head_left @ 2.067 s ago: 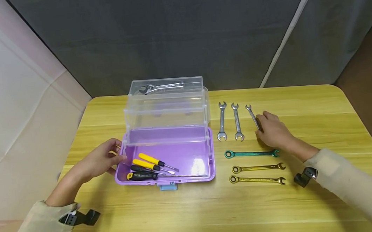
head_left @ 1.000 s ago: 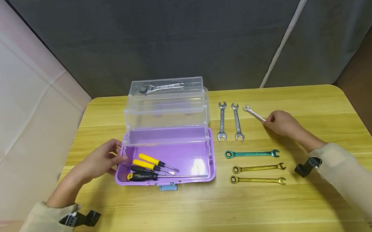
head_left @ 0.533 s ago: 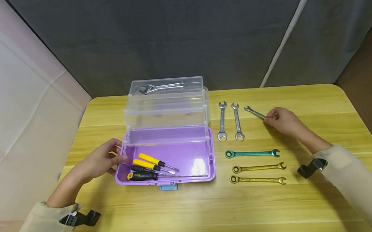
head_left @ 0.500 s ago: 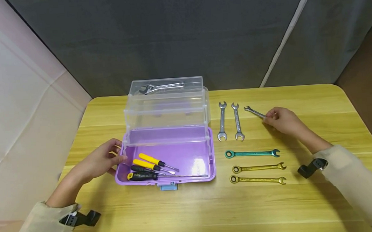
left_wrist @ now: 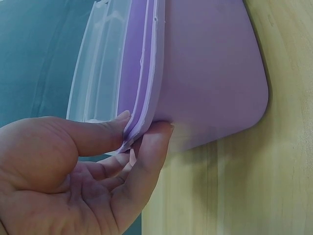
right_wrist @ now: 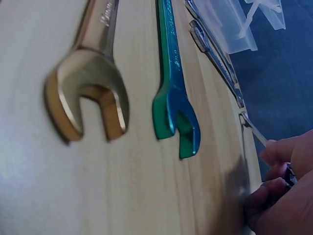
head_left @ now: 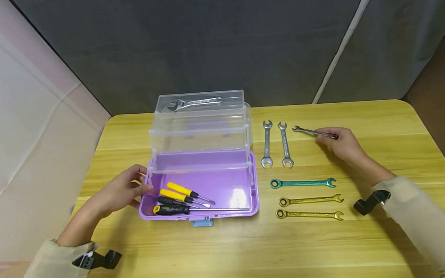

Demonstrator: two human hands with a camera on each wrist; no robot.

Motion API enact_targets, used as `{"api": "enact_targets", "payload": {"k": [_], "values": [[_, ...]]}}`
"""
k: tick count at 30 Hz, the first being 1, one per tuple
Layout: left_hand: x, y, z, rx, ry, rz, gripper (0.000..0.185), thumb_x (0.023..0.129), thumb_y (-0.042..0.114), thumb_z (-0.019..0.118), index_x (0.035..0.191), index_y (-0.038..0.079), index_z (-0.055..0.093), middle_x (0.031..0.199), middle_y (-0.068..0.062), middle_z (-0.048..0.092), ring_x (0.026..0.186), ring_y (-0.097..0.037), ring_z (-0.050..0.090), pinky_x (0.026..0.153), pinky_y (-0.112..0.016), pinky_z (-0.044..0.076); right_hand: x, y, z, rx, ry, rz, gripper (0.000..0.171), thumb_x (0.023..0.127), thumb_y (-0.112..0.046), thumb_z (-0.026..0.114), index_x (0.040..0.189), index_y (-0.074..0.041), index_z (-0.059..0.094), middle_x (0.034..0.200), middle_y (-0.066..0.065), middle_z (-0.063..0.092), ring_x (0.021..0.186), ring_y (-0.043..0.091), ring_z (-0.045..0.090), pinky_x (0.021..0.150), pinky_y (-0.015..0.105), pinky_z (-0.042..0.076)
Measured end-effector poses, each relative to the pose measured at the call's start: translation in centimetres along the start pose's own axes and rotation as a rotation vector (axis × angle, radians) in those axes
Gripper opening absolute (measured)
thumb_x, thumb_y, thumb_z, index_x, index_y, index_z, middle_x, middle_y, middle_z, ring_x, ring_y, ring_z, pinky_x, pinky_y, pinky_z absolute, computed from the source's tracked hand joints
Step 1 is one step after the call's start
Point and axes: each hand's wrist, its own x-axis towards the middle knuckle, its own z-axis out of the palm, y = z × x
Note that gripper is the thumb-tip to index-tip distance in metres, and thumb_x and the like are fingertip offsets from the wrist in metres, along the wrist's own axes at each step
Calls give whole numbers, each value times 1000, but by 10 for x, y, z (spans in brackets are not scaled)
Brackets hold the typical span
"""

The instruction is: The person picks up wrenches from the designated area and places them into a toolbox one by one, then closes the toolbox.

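My left hand (head_left: pixel 121 189) pinches the left rim of the purple toolbox (head_left: pixel 225 183). In the left wrist view, the thumb lies inside the rim (left_wrist: pixel 155 73) and the fingers outside. My right hand (head_left: pixel 344 146) holds a small silver open-end wrench (head_left: pixel 308 130) by its right end, its far jaw pointing left; that grip is partly cut off in the right wrist view. Left of it two larger silver open-end wrenches (head_left: pixel 267 144) lie side by side. Nearer the front are a green ratchet wrench (head_left: pixel 302 183) and two gold ratchet wrenches (head_left: pixel 310 200).
Several screwdrivers (head_left: pixel 176 195) with yellow or black handles lie in the toolbox. An adjustable wrench (head_left: pixel 199 102) sits in the top clear tray (head_left: pixel 199 122) behind. The wooden table (head_left: pixel 228 256) reaches back to a dark grey curtain (head_left: pixel 202 43).
My right hand has shifted right and drawn the small wrench round, from a steep slant to nearly sideways, with its end now against the palm. My left hand stays on the rim.
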Motion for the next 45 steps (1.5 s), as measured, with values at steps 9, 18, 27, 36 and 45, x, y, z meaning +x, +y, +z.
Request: {"api": "enact_targets", "payload": {"k": [9,18,27,36,45], "values": [[1,0,1,2,1,4,39,102,3,59,132,-10,39,107,-21,51,91,-28,68,68,-40,63,0,5,2,43,43,-12,35,105,-20,59,131,3,64,78,-3,49,67,9,40,52,21,36],[1,0,1,6,-1,2,38,102,3,58,131,-10,39,107,-20,51,91,-28,68,68,-40,63,-3,-3,-3,58,36,-60,40,107,-27,56,135,1,63,111,5,58,92,12,44,68,15,40],[1,0,0,8,-11,2,38,102,2,58,131,-10,38,106,-20,52,91,-28,69,68,-40,63,-3,-29,-17,81,17,-90,40,107,-25,54,137,1,60,84,0,44,73,15,39,57,24,34],[0,0,0,-4,-12,7,37,101,1,58,130,-10,39,103,-20,51,88,-28,68,66,-40,63,2,-62,-24,93,-4,-84,41,107,-30,54,138,-3,60,91,-3,47,78,17,41,59,26,35],[1,-2,-1,1,-10,14,37,101,1,58,130,-11,38,103,-19,50,88,-27,67,65,-40,63,11,-94,-26,64,-12,-128,36,106,-29,56,136,-10,64,93,4,44,76,20,40,56,29,33]]}}
